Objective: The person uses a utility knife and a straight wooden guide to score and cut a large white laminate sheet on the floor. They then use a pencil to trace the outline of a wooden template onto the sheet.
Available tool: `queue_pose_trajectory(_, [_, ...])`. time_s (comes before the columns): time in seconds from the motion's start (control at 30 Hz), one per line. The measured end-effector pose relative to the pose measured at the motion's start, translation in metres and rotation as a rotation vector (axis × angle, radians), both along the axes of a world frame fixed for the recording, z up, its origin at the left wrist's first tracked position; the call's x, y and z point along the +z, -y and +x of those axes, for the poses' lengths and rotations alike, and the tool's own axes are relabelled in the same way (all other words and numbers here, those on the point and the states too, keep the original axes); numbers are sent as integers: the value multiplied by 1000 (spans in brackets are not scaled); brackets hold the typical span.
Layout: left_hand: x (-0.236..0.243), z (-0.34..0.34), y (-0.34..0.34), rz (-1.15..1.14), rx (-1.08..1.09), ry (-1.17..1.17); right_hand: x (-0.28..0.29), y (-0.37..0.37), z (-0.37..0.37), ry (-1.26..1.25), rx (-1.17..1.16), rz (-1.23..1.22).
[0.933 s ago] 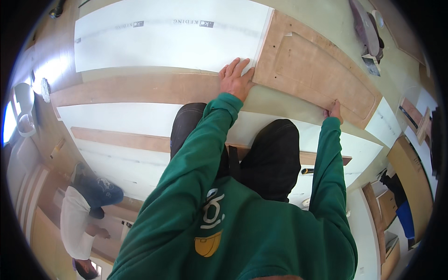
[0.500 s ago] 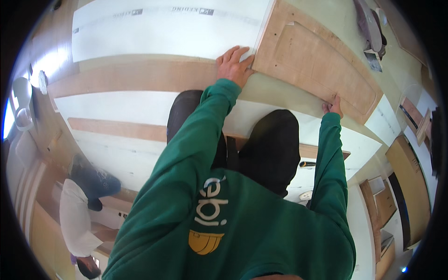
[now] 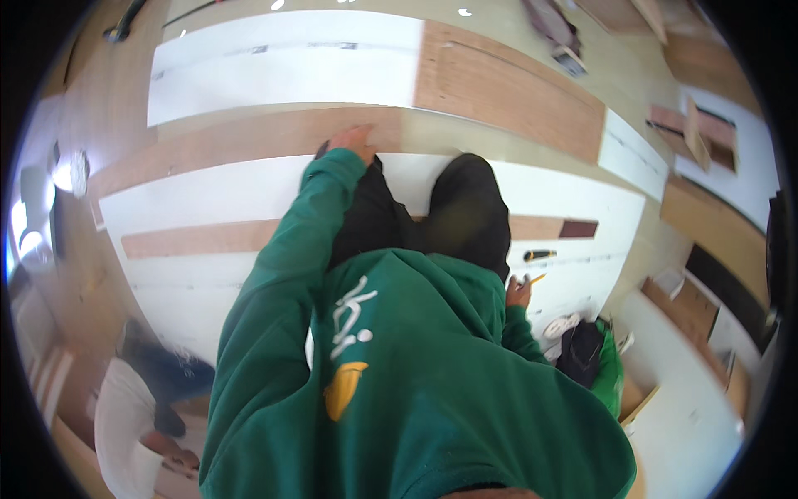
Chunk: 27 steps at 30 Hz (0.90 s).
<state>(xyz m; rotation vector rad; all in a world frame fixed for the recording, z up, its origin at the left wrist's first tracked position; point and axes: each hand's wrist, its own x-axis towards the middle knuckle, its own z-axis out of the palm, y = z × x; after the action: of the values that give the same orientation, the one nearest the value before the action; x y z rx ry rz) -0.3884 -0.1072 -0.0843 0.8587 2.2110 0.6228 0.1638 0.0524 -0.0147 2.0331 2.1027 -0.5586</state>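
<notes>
My left hand (image 3: 356, 141) is over the brown wooden strip (image 3: 249, 137), near its right part; its fingers are stretched out and somewhat blurred, with nothing in them. Low beside my right thigh, my right hand (image 3: 518, 291) closes on a yellow pencil (image 3: 538, 279) whose tip points right. A black-handled tool (image 3: 540, 255) lies just beyond that hand on the large white board (image 3: 582, 200). Farther off, a brown wooden panel (image 3: 511, 91) with a grooved outline rests on a long white board (image 3: 332, 79), which shows at both its ends.
A narrow wooden strip (image 3: 191, 239) crosses the board under my legs, with a dark red piece (image 3: 578, 229) at its right end. Another person (image 3: 129, 424) sits at lower left. A dark and green bundle (image 3: 582, 353) lies at right. Wooden offcuts (image 3: 698, 137) sit at far right.
Both hands have left the wooden panel. My left hand has moved left onto the strip; my right hand has come back beside my thigh and now holds the pencil.
</notes>
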Motion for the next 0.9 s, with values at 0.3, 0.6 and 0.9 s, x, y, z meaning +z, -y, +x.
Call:
queue_pose_trajectory(0.3, [6, 11, 45, 110, 41, -34, -49, 121, 150, -686, -888, 161])
queue_pose_trajectory(0.6, [72, 103, 0, 179, -88, 169, -64, 107, 75, -740, -574, 358])
queue_pose_trajectory(0.9, [-16, 81, -81, 148, 198, -105, -46, -46, 59, -623, -386, 510])
